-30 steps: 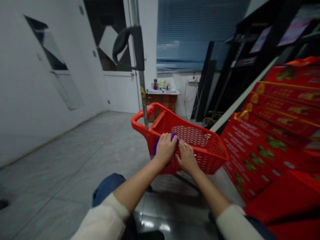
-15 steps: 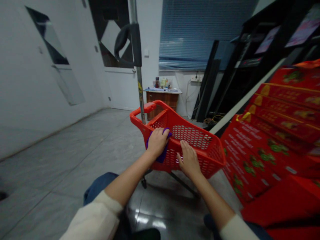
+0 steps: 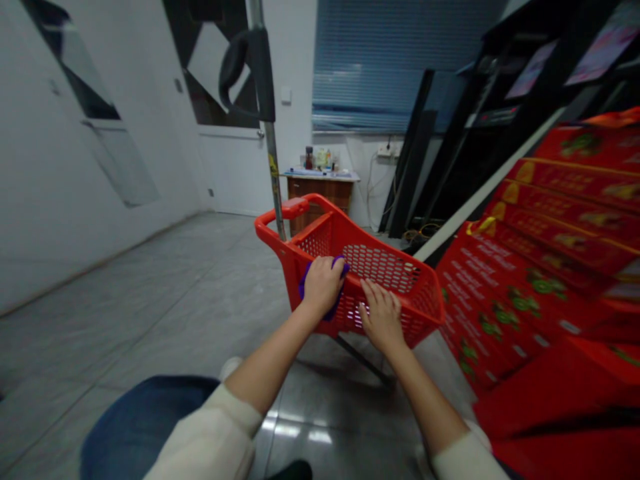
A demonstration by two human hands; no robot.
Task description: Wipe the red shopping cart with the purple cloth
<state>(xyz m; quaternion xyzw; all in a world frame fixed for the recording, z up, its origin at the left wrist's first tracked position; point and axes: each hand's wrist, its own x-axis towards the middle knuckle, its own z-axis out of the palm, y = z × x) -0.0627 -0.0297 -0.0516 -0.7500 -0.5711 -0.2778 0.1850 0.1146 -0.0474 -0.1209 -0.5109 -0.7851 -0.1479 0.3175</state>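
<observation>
A red plastic shopping cart (image 3: 425, 320) with perforated sides stands in front of me, its handle toward the upper left. My left hand (image 3: 323, 287) is closed on a purple cloth (image 3: 345, 268) and presses it over the cart's near top rim. Most of the cloth is hidden under that hand; an edge shows on each side. To the right, my right hand (image 3: 383, 312) rests on the same near rim and side, fingers stretched out and slightly apart, with nothing held.
A metal pole with a black grip (image 3: 265, 77) rises by the cart handle. Stacked red gift boxes (image 3: 520, 293) stand close on the right. Behind are a small wooden cabinet (image 3: 320, 190) holding bottles, a white door (image 3: 235, 173) and dark panels leaning on the wall.
My left hand has slid the purple cloth a little to the right along the rim, nearer my right hand. The view has shifted slightly, and my left knee shows further out to the left.
</observation>
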